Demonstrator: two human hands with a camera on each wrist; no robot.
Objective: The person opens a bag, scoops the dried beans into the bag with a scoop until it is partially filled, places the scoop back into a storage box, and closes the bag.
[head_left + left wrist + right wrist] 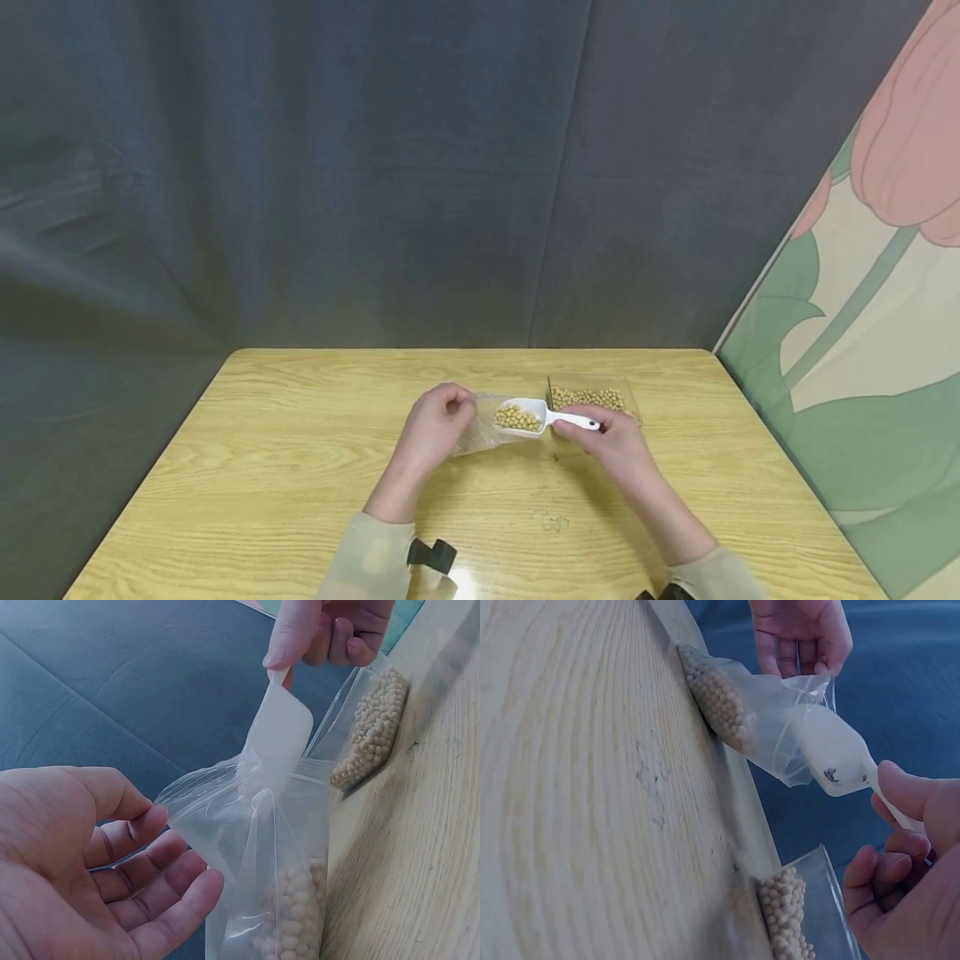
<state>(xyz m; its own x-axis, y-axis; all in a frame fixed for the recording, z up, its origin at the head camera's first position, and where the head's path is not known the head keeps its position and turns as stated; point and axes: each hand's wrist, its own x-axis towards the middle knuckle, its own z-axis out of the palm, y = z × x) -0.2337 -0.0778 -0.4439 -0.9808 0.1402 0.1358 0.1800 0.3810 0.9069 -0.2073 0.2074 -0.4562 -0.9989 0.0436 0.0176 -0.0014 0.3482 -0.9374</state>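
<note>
My left hand point(435, 427) pinches the mouth edge of a clear zip bag point(229, 817) between thumb and forefinger, its other fingers loosely bent beside the plastic. Inside the bag's lower part lie pale yellow beans point(294, 915), and its bottom rests on the table. A white scoop point(836, 754) loaded with beans point(516, 417) has its front end within the bag's mouth. Its handle is gripped by my right hand point(617, 440), thumb on one side and fingers on the other. In the left wrist view the scoop slopes downward into the bag.
Beneath and behind the right hand stands a clear rectangular container point(829, 904) partly filled with the same beans point(588, 399). The wooden table point(300, 467) has dark scribble marks in front of it. A dark curtain point(375, 183) hangs behind, a flower-patterned cloth point(885, 433) at right.
</note>
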